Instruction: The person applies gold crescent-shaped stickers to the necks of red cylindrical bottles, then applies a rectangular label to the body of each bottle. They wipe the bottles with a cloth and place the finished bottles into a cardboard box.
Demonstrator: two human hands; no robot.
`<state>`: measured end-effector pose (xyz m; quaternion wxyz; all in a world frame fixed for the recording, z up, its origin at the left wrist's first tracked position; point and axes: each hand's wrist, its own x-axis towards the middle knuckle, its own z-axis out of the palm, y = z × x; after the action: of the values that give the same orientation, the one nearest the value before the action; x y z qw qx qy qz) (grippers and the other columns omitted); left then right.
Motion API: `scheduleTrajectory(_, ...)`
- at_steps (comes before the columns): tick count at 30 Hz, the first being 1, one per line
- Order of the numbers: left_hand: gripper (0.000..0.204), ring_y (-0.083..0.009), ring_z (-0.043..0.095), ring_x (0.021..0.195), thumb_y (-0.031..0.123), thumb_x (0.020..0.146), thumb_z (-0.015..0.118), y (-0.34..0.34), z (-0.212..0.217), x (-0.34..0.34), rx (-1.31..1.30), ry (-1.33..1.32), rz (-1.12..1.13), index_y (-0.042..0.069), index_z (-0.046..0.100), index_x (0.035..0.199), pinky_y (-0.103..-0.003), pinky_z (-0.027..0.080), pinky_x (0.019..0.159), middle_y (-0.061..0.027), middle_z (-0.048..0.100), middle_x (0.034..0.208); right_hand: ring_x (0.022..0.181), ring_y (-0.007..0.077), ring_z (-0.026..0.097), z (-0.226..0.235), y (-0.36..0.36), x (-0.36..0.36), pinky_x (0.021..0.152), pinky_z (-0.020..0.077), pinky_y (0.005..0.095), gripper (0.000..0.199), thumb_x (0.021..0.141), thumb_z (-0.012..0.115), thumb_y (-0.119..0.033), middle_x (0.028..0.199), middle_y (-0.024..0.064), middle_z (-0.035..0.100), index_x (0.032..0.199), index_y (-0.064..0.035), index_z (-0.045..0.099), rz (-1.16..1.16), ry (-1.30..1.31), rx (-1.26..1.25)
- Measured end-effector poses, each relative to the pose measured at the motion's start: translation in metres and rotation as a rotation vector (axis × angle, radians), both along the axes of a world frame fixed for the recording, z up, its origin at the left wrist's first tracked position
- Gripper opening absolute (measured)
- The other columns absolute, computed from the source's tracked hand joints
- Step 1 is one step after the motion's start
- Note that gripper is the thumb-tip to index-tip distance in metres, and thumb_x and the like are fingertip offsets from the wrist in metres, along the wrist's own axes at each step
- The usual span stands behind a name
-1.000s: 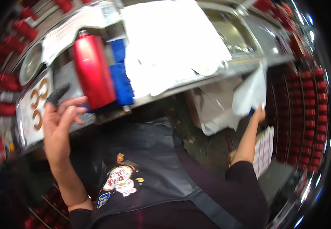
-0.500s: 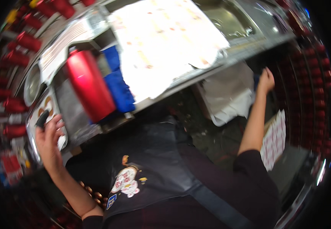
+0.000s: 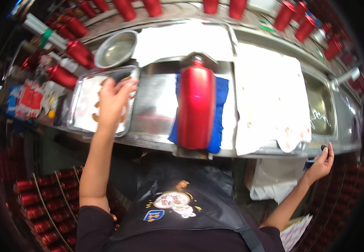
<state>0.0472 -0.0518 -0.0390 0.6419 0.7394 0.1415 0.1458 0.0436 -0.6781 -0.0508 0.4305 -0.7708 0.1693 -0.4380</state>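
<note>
A shiny red metal bottle (image 3: 196, 109) lies on a blue cloth (image 3: 220, 111) in the middle of the counter, its neck pointing away from me. Over the clear tray (image 3: 70, 119) at left is my left hand (image 3: 117, 96), fingers bent but apart, with a black cover on one finger and no object visible in it. White lining and several small brown curved pieces (image 3: 96, 110) show in that tray. My right hand (image 3: 322, 164) is off the counter's front edge at right, fingers apart, one black-tipped. It holds nothing that I can see.
A metal bowl (image 3: 115, 49) stands behind the tray. White cloth or paper (image 3: 272, 96) covers the counter right of the bottle, beside a sink (image 3: 322, 107). Red bottles (image 3: 81, 54) line the back. A white-lined bin (image 3: 270, 180) stands below.
My view has turned and levelled, bringing the counter into the middle. My left hand has moved in over the tray. The red bottle stays on the blue cloth.
</note>
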Motion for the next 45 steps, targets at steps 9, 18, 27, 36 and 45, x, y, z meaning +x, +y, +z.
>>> scheduleTrajectory(9,0.039,-0.0361,0.071,0.096,0.024,0.08,0.075,0.06,-0.017,0.168,0.599,0.13,0.183,-0.006,0.062,0.102,-0.042,0.055,0.087,-0.0228,0.073,0.105,0.096,0.011,0.062,0.036,0.2,0.058,0.087,0.0491,0.0239,0.024,0.1,0.057,0.003,0.107,0.0076,0.067,0.121,0.0047,0.065,0.715,0.024,0.034)
scheduleTrajectory(18,0.062,-0.038,0.068,0.111,0.028,0.068,0.085,0.077,-0.052,0.207,0.64,0.281,0.223,-0.006,0.065,0.117,-0.043,0.053,0.095,-0.0266,0.07,0.115,0.096,0.0106,0.063,0.026,0.245,0.064,0.085,0.0498,0.0227,0.024,0.098,0.06,0.003,0.107,0.0075,0.067,0.121,0.0045,0.066,0.883,0.2,0.12)
scheduleTrajectory(27,0.049,-0.0378,0.07,0.103,0.017,0.063,0.082,0.081,-0.037,0.198,0.615,0.355,0.226,-0.003,0.066,0.105,-0.041,0.055,0.09,-0.0251,0.072,0.107,0.092,0.0097,0.065,0.04,0.258,0.083,0.082,0.051,0.022,0.023,0.095,0.06,0.007,0.101,0.0053,0.068,0.117,0.004,0.068,0.902,0.255,0.097)
scheduleTrajectory(36,0.031,-0.0136,0.064,0.068,0.011,0.077,0.079,-0.02,0.061,0.175,0.735,-0.122,-0.174,0.001,0.05,0.083,-0.031,0.05,0.061,-0.0117,0.07,0.073,0.061,-0.0006,0.049,0.086,0.311,0.15,0.056,0.0405,0.0161,0.052,0.084,0.064,0.004,0.115,0.0051,0.067,0.135,-0.0066,0.065,1.058,0.276,-0.07)
scheduleTrajectory(45,0.031,-0.0157,0.067,0.07,0.003,0.084,0.072,-0.111,0.139,0.087,0.134,-0.338,-0.5,-0.006,0.054,0.108,-0.029,0.053,0.061,-0.0107,0.069,0.079,0.046,-0.001,0.041,0.127,0.278,0.157,0.041,0.0262,0.0167,0.022,0.089,0.075,-0.024,0.066,-0.0045,0.059,0.094,-0.0039,0.067,1.418,0.663,0.185)
